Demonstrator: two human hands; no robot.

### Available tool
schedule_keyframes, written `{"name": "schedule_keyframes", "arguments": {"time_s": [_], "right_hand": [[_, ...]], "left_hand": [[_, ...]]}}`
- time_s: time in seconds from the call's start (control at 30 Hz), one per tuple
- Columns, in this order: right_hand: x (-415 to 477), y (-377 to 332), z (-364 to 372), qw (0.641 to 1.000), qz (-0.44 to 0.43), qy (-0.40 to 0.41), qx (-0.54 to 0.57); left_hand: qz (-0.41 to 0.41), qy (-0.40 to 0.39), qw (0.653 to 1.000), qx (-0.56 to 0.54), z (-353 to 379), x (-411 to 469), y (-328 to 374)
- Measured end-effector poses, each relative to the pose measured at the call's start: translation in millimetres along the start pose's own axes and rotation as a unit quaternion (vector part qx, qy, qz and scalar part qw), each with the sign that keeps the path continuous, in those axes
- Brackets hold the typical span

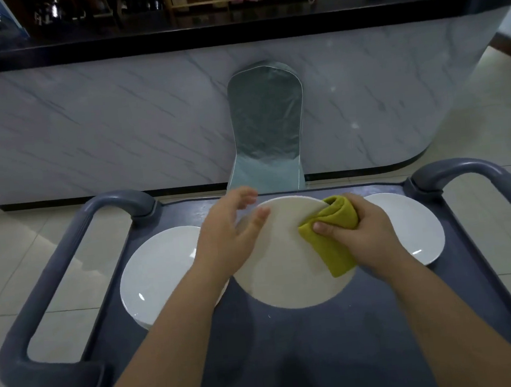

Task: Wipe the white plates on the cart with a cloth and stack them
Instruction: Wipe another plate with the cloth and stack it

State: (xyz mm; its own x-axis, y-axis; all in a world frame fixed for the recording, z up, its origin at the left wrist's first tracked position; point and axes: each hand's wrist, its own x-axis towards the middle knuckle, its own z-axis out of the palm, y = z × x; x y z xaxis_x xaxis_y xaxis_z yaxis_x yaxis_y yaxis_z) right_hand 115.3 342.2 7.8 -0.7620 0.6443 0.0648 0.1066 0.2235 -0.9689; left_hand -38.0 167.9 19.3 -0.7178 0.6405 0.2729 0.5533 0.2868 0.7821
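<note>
Head view. One grey cart (294, 345) carrying three white plates. The left plate (159, 274) and right plate (416, 224) lie flat. The middle plate (285, 259) is tilted up, its left edge pinched by the left hand (231, 242). The right hand (364, 229) grips a green cloth (333, 232) folded over that plate's right rim.

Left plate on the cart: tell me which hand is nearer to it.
Left. The left hand holds the middle plate by its edge, right beside the left plate; the right hand grips the cloth on the middle plate's far side.
</note>
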Motion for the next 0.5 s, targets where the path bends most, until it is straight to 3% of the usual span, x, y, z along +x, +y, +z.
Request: {"name": "schedule_keyframes", "arguments": {"time_s": [0.1, 0.2, 0.3, 0.37, 0.5], "right_hand": [[-2, -6, 7, 0.999, -0.026, -0.023, -0.041], [-4, -7, 6, 0.997, -0.039, -0.025, -0.062], [2, -22, 7, 0.984, -0.064, -0.091, -0.139], [5, -28, 7, 0.972, -0.086, -0.13, -0.174], [-1, -10, -9, 0.996, -0.012, -0.059, -0.071]], "left_hand": [[0.054, -0.075, 0.988, 0.124, 2, 14, 12], [0.07, -0.054, 0.987, 0.132, 4, 12, 8], [0.185, -0.017, 0.966, 0.178, 13, 7, 17], [0.217, 0.006, 0.959, 0.181, 18, 6, 21], [0.049, 0.093, 0.994, 0.013, -3, 9, 2]]}}
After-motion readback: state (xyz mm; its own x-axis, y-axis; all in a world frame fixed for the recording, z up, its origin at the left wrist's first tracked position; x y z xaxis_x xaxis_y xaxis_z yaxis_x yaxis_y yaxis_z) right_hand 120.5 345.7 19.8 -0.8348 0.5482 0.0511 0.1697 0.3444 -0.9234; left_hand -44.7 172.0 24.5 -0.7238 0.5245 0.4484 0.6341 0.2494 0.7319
